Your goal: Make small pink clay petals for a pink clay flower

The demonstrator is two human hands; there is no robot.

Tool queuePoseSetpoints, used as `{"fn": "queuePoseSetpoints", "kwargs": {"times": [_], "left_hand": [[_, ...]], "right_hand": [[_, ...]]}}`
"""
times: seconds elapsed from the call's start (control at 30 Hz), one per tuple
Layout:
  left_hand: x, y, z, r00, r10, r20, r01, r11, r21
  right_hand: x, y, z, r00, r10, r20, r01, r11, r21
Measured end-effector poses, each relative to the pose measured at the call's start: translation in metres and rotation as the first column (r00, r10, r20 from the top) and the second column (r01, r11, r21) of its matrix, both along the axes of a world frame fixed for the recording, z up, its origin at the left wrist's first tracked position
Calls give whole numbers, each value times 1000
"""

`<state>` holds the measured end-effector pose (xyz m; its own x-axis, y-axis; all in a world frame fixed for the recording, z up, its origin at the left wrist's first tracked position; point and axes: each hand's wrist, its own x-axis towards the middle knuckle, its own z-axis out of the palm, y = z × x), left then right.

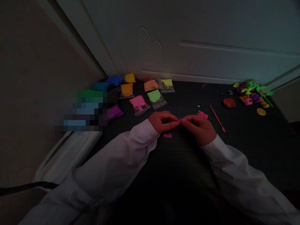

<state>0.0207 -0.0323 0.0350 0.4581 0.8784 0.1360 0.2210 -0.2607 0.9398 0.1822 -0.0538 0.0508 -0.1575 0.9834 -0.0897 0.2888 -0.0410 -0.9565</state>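
Note:
My left hand and my right hand meet over the dark table, fingertips pinched together. Between them is a tiny pinkish piece of modelling clay, mostly hidden by the fingers. A flat pink clay piece lies just below my left hand. Behind my right hand sits a cluster of small pink clay bits, with a small yellow-green bit beyond it. To the right lies a pink modelling tool, slanting across the tabletop.
Bags of coloured clay, including a pink one and a light green one, lie at the back left. A reddish lump and colourful clay flowers stand at right. A white panel rises behind the table.

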Motion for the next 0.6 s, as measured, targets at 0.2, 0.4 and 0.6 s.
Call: {"fn": "queuePoseSetpoints", "kwargs": {"times": [0.2, 0.4, 0.6], "left_hand": [[-1, 0, 0, 1000, -1, 20, 1, 1000, 12], [-1, -2, 1, 1000, 10, -2, -10, 1000, 5], [-1, -3, 6, 999, -7, -37, 7, 1000, -9]], "right_hand": [[-2, -2, 2, 1000, 11, -28, -11, 1000, -8], [3, 0, -4, 1000, 15, -17, -15, 1000, 2], [5, -1, -1, 987, 25, 160, -50, 987, 155]]}}
